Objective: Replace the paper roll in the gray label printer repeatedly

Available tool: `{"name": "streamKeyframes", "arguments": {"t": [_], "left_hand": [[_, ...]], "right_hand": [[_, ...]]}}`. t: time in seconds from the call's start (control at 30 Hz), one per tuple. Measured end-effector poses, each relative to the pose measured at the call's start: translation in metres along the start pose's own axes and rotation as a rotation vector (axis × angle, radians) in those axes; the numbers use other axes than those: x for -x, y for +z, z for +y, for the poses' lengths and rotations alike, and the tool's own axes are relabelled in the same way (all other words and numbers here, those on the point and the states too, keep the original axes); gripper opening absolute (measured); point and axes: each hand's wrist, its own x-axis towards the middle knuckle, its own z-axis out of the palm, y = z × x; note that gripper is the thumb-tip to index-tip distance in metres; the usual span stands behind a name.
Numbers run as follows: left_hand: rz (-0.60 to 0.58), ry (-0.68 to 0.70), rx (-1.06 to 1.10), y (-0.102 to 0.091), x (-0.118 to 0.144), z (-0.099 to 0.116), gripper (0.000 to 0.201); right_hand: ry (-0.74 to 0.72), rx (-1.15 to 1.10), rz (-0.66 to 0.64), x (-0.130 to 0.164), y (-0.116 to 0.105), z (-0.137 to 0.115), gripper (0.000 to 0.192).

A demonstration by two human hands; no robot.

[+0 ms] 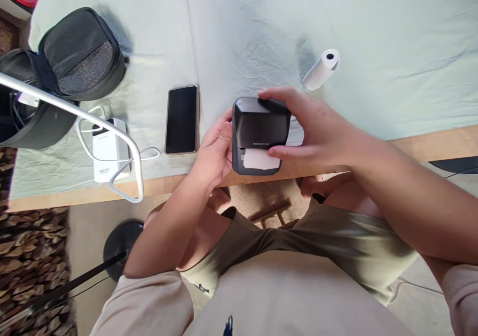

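A small black receipt printer [261, 127] is held over the table's front edge, with a strip of white paper [259, 159] showing at its lower end. My left hand [218, 149] grips the printer's left side, its thumb along the edge and the other fingers hidden behind. My right hand [313, 127] spans the right side, fingertips on the top end and thumb at the paper's right edge. Beyond the right hand, a white paper roll [321, 69] lies on the cloth. To the left of my left hand lies a smartphone [182, 120] with a dark screen.
A white power bank [108, 152] with a white cable lies at the left front. Behind it an open black case [82, 57] holds cables. A white metal bar [93, 117] crosses the left side. Pale cloth [392, 37] covers the table, whose wooden edge [429, 139] runs before me.
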Motion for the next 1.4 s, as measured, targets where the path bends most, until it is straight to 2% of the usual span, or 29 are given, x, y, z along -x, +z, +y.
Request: {"name": "streamKeyframes", "arguments": {"t": [0.1, 0.17, 0.27, 0.33, 0.37, 0.43, 0.5, 0.6, 0.67, 0.73, 0.9, 0.97, 1.03, 1.1, 1.17, 1.23, 1.3, 1.4], "left_hand": [[0.03, -0.036, 0.007, -0.003, -0.001, 0.001, 0.038], [0.066, -0.078, 0.05, -0.003, -0.002, 0.001, 0.034], [0.042, -0.13, 0.088, -0.003, -0.004, 0.0, 0.04], [-0.027, -0.116, 0.064, -0.002, -0.004, 0.001, 0.056], [-0.06, -0.106, 0.049, -0.001, -0.004, 0.002, 0.065], [-0.09, -0.099, 0.031, -0.001, -0.004, 0.004, 0.072], [-0.09, -0.106, 0.029, 0.0, -0.003, 0.006, 0.07], [-0.086, -0.114, 0.028, 0.001, -0.002, 0.007, 0.066], [-0.1, -0.107, 0.025, 0.001, -0.001, 0.006, 0.065], [-0.13, -0.081, -0.001, 0.0, -0.001, 0.003, 0.067], [-0.226, 0.043, -0.135, -0.007, -0.002, -0.009, 0.085], [-0.273, 0.06, -0.165, -0.01, -0.003, -0.012, 0.089], [-0.318, 0.056, -0.191, -0.012, -0.004, -0.012, 0.089], [-0.326, 0.038, -0.193, -0.013, -0.003, -0.012, 0.086], [-0.28, 0.012, -0.165, -0.011, -0.001, -0.01, 0.083], [-0.197, -0.001, -0.124, -0.009, 0.001, -0.009, 0.078], [-0.116, 0.005, -0.068, -0.006, 0.001, -0.007, 0.072], [-0.049, 0.013, 0.043, -0.002, 0.0, -0.004, 0.061]], "right_hand": [[-0.051, 0.038, 0.005, 0.0, -0.002, 0.002, 0.077], [-0.076, 0.092, 0.084, -0.001, -0.003, 0.001, 0.071], [-0.066, 0.231, 0.34, 0.0, -0.004, -0.006, 0.042], [0.017, 0.25, 0.47, 0.0, -0.005, -0.012, 0.019], [0.059, 0.21, 0.496, 0.0, -0.005, -0.014, 0.015], [0.104, 0.058, 0.489, -0.002, -0.005, -0.018, 0.021], [0.076, -0.085, 0.496, -0.004, -0.004, -0.018, 0.033], [0.024, -0.099, 0.518, -0.006, -0.003, -0.014, 0.033], [-0.004, 0.002, 0.452, -0.006, -0.001, -0.01, 0.017], [0.0, 0.155, 0.322, -0.006, 0.001, -0.008, 0.002], [0.169, 0.557, 0.0, -0.009, 0.0, -0.025, 0.034], [0.274, 0.664, -0.152, -0.012, -0.003, -0.038, 0.038], [0.359, 0.702, -0.246, -0.015, -0.005, -0.048, 0.039], [0.381, 0.627, -0.218, -0.015, -0.007, -0.053, 0.041], [0.354, 0.427, -0.124, -0.014, -0.012, -0.055, 0.043], [0.34, 0.116, -0.055, -0.012, -0.021, -0.055, 0.043], [0.388, -0.238, 0.006, -0.01, -0.035, -0.053, 0.043], [0.456, -0.582, 0.235, -0.01, -0.054, -0.043, 0.035]]}}
